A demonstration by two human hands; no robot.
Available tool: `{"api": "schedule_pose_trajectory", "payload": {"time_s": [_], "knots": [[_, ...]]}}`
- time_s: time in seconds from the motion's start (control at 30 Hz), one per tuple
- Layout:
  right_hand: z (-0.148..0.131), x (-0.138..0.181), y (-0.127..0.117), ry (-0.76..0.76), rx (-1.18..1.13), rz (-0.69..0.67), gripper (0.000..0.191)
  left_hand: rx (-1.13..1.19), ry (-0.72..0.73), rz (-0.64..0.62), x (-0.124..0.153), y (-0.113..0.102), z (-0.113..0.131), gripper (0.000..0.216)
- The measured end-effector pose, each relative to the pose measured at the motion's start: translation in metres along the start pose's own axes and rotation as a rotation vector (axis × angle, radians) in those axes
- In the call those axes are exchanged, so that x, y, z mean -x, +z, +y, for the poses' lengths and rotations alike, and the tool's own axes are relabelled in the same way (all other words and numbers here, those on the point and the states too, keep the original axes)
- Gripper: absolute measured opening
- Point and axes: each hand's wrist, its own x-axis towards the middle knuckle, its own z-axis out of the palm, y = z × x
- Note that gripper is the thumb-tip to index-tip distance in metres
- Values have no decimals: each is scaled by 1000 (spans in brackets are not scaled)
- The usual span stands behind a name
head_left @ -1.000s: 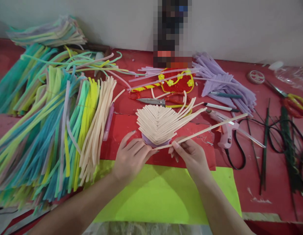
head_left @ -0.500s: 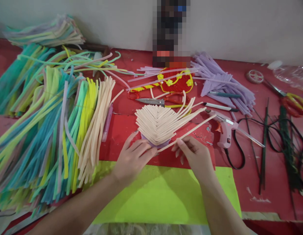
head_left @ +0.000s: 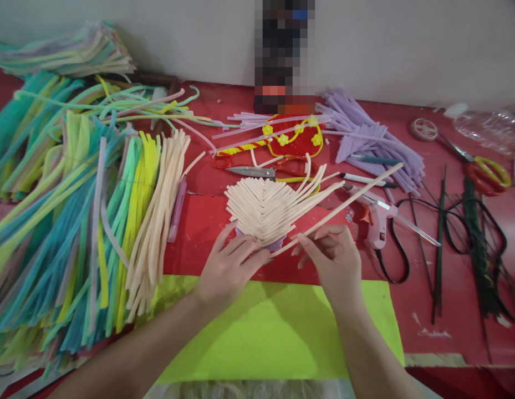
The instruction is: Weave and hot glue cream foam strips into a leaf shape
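Observation:
A heart-shaped piece (head_left: 261, 208) woven from cream strips lies on a red sheet (head_left: 199, 233), over a purple base. My left hand (head_left: 229, 266) rests at its lower left edge, fingers pressed against it. My right hand (head_left: 334, 257) pinches the low end of one long cream strip (head_left: 344, 204), which slants up to the right along the heart's lower right side.
A big pile of coloured strips (head_left: 74, 210) fills the left. Behind the heart lie scissors (head_left: 261, 172), a red and yellow piece (head_left: 296, 138) and purple strips (head_left: 365, 138). A pink glue gun (head_left: 377, 219), pens, green wires (head_left: 440, 244) and more scissors (head_left: 485, 166) lie right. A green sheet (head_left: 274, 332) is nearest me.
My right hand has shifted the long cream strip up and left, closer against the heart's lower right edge. My left hand has stayed on the heart.

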Motion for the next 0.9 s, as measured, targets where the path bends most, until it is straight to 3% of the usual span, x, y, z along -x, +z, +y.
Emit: {"api": "schedule_pose_trajectory", "payload": {"time_s": [0.17, 0.43, 0.53, 0.73, 0.9], "knots": [[0, 0, 0, -103, 117, 3, 22, -1, -31, 25, -1, -2, -1, 12], [3, -3, -2, -34, 161, 28, 17, -41, -57, 60, -2, -4, -2, 6], [2, -6, -1, -30, 131, 32, 20, -78, -43, 58, 0, -8, 4, 14], [6, -10, 0, 12, 158, -5, 22, -160, 23, -162, 15, -13, 26, 35], [10, -10, -2, 61, 210, 16, 24, -300, -87, -381, 29, -5, 36, 67]]}}
